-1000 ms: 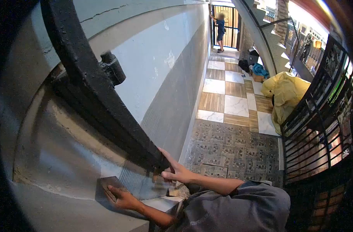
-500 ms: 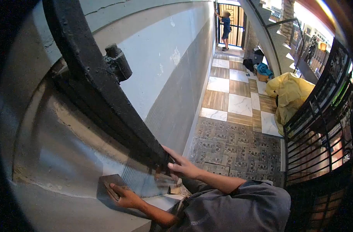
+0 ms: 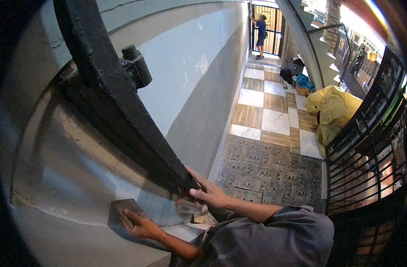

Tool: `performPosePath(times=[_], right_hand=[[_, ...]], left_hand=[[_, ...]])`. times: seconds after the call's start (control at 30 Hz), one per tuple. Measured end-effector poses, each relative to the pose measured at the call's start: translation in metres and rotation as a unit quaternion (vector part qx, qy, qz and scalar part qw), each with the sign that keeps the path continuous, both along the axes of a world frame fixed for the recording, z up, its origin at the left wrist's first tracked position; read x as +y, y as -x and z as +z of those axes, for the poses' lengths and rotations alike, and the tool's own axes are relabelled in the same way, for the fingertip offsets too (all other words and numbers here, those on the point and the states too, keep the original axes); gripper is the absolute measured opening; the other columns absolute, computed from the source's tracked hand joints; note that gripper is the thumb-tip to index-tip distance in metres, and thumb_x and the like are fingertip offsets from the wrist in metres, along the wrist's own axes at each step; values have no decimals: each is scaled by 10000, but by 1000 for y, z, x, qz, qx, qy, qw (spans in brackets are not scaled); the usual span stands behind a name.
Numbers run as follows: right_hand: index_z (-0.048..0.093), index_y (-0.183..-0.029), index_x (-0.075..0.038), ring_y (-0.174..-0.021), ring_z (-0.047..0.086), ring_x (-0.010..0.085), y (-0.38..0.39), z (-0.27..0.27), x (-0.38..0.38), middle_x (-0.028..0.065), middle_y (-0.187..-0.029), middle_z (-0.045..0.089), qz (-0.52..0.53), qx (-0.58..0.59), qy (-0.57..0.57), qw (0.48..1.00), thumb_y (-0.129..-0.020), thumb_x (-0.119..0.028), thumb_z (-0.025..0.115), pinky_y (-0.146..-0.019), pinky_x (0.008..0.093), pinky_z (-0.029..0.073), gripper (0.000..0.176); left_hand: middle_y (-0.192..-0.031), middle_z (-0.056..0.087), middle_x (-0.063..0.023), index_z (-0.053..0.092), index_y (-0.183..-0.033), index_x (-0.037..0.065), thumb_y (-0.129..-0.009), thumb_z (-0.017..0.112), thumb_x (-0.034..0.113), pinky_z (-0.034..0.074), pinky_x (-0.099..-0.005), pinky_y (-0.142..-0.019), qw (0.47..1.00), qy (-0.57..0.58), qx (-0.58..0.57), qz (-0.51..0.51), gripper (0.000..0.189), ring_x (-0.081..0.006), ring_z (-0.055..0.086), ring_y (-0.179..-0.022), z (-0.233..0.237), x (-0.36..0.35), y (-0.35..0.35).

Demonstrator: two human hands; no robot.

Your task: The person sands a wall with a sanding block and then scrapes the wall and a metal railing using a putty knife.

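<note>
My left hand [image 3: 141, 226] is closed around the handle of a flat, rectangular plastering trowel [image 3: 120, 207], brown and dull. The trowel lies against the grey, smeared ledge [image 3: 79, 196] at the base of the wall, and its underside is hidden. Higher up, my right hand [image 3: 207, 191] grips the lower end of a thick black metal bar [image 3: 123, 111], thumb on the near side and fingers partly behind it. This bar slants across the view from the top left and carries a stubby hinge-like lug [image 3: 136, 71].
A long grey and pale-blue wall [image 3: 190, 80] runs alongside a tiled walkway [image 3: 274, 120]. On the right are a yellow tarp [image 3: 335, 109] and a black barred gate [image 3: 359, 164]. A staircase [image 3: 319, 53] rises behind. Another person [image 3: 260, 33] stands at the far gate.
My left hand and the trowel have shifted slightly left along the ledge. My right hand stays on the bar, and the view has moved a little.
</note>
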State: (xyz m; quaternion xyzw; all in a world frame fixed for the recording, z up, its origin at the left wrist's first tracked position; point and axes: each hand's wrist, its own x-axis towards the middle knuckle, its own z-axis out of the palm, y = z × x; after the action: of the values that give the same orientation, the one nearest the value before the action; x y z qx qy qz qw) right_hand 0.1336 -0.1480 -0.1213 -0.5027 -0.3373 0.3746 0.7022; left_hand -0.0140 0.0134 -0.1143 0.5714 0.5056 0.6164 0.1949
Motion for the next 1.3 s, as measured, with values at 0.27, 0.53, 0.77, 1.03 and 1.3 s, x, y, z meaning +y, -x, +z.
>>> performPosePath(times=[0.27,0.53,0.77,1.03,1.3], right_hand=[[195,-1415,-84,-639,580,118,-26,4,-4,153,-1172,476,-29,34,0,999,-902,-325,506,-524,241,460,646],[401,-1290,-50,-743,593,214,2,25,-16,133,-1110,536,-82,-200,108,970,-869,-260,571,-656,349,488,500],[622,-999,-55,-730,583,237,7,75,-38,132,-864,609,298,-186,-309,884,-868,-245,578,-617,333,461,235],[507,-1160,99,-561,440,135,62,135,-8,118,-793,556,377,37,-611,695,-861,-350,560,-461,242,311,542],[503,-1119,115,-527,350,85,63,138,-15,61,-748,471,597,225,-489,595,-905,-436,445,-433,239,260,593]], left_hand=[[-1199,532,-214,545,-1149,-54,-893,538,315,465,-366,-872,996,51,-46,-52,449,-335,554,-1053,-3,5,4],[-1135,568,-222,550,-1118,-93,-898,547,254,477,-359,-845,999,-20,38,-7,411,-306,575,-1014,1,-2,6],[-1103,573,-237,537,-1124,-92,-899,549,253,509,-349,-778,999,-23,-16,-31,413,-281,592,-966,2,0,-3],[-1142,559,-235,542,-1123,-93,-899,545,237,494,-357,-832,999,-30,18,-28,399,-303,578,-1011,5,0,2],[-1144,557,-240,541,-1127,-93,-893,553,237,486,-364,-849,999,4,-34,-39,405,-312,577,-1016,9,0,0]])
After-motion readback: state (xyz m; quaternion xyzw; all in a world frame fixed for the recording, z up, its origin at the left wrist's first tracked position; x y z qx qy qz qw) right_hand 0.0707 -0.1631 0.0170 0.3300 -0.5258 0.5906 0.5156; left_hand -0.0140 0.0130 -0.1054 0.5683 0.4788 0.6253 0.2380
